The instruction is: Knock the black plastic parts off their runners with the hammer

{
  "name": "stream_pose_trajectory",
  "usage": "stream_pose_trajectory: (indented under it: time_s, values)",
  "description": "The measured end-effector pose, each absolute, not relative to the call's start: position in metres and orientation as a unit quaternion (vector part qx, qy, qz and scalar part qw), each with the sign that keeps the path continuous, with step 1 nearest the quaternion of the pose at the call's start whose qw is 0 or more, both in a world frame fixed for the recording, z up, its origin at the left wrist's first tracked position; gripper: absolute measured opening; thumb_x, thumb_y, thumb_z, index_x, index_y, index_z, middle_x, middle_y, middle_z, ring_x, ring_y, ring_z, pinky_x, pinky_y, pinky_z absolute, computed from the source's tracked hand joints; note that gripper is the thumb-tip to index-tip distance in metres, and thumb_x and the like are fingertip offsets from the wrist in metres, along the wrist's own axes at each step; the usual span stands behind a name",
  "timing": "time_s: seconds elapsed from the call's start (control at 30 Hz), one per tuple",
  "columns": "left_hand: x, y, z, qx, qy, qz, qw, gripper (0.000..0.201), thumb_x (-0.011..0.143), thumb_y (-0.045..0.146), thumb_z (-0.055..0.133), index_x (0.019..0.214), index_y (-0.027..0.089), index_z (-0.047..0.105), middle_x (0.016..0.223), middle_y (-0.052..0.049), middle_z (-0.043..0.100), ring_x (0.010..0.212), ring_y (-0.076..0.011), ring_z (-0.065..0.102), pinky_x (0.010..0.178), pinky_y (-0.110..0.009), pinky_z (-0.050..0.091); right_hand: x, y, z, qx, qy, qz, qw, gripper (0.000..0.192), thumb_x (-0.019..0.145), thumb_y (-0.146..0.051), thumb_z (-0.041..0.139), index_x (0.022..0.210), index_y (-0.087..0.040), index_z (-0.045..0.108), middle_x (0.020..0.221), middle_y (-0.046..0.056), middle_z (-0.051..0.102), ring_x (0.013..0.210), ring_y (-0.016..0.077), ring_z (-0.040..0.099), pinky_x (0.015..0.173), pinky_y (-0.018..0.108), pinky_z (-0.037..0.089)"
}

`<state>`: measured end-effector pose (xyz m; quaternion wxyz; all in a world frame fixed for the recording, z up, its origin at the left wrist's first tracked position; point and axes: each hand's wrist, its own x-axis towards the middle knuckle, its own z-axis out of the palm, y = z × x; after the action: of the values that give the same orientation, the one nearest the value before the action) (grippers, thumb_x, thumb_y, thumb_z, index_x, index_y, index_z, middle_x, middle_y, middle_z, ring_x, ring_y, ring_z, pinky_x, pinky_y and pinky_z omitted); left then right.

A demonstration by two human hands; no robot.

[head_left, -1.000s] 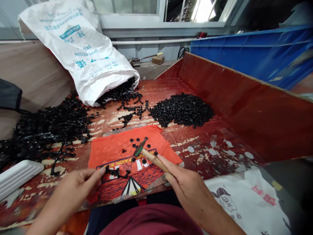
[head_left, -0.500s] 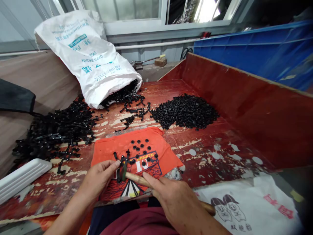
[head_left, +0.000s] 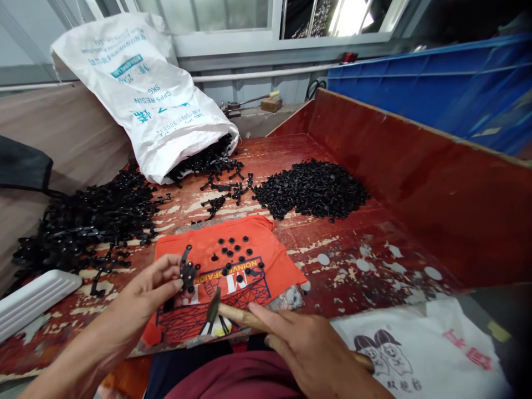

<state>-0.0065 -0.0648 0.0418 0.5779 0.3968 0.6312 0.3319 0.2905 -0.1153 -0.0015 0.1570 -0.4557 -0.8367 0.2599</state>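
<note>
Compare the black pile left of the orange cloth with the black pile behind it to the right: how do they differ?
The left pile is long branched pieces, tangled and sprawling; the right pile is small round pieces in a compact mound. The left pile runs off the red board; the right sits wholly on it. Both are black.

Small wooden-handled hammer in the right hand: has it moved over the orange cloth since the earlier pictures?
Yes. The small wooden-handled hammer came back toward the person: its head, earlier mid-cloth among the loose caps, is now at the orange cloth's near edge.
</note>
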Motion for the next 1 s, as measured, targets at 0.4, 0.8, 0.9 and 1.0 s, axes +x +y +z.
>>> stream_pose_trajectory:
  time_s: [0.4, 0.8, 0.9, 1.0]
  values:
    - [0.021, -0.042, 0.021, 0.507, 0.623, 0.205, 0.558, 0.044, 0.076, 0.061, 0.063, 0.067, 0.019, 0.057, 0.058, 0.005, 0.048, 0.053, -0.011, 0.04, 0.053, -0.023, 0.031, 0.311, -0.128, 0.003, -0.51, -0.756, 0.374, 0.167, 0.059, 0.095, -0.014, 0.046, 0.149, -0.038, 0.045, 0.124, 0.001, 0.072, 0.104, 0.0208, 0.072, 0.089, 0.032, 0.057]
    - [0.016, -0.037, -0.011, 0.546, 0.656, 0.208, 0.478, 0.041, 0.08, 0.057, 0.06, 0.069, 0.018, 0.068, 0.057, 0.001, 0.059, 0.049, -0.0136, 0.046, 0.048, -0.024, 0.029, 0.311, -0.127, 0.002, -0.512, -0.753, 0.374, 0.174, 0.06, 0.095, -0.013, 0.047, 0.149, -0.039, 0.044, 0.122, 0.0, 0.074, 0.1, 0.0197, 0.073, 0.084, 0.03, 0.058]
    - [0.016, -0.035, -0.011, 0.565, 0.653, 0.205, 0.461, 0.039, 0.08, 0.055, 0.06, 0.067, 0.019, 0.069, 0.057, 0.001, 0.061, 0.05, -0.0148, 0.048, 0.048, -0.024, 0.029, 0.311, -0.128, 0.0, -0.515, -0.758, 0.357, 0.18, 0.059, 0.094, -0.013, 0.049, 0.147, -0.04, 0.046, 0.119, -0.001, 0.075, 0.097, 0.0192, 0.074, 0.081, 0.028, 0.059]
    - [0.016, -0.035, -0.008, 0.588, 0.645, 0.2, 0.446, 0.036, 0.079, 0.053, 0.062, 0.066, 0.02, 0.07, 0.057, 0.001, 0.063, 0.053, -0.0166, 0.052, 0.05, -0.025, 0.031, 0.312, -0.128, -0.001, -0.52, -0.764, 0.341, 0.172, 0.058, 0.095, -0.015, 0.051, 0.147, -0.041, 0.047, 0.118, 0.0, 0.075, 0.095, 0.0194, 0.074, 0.08, 0.029, 0.059]
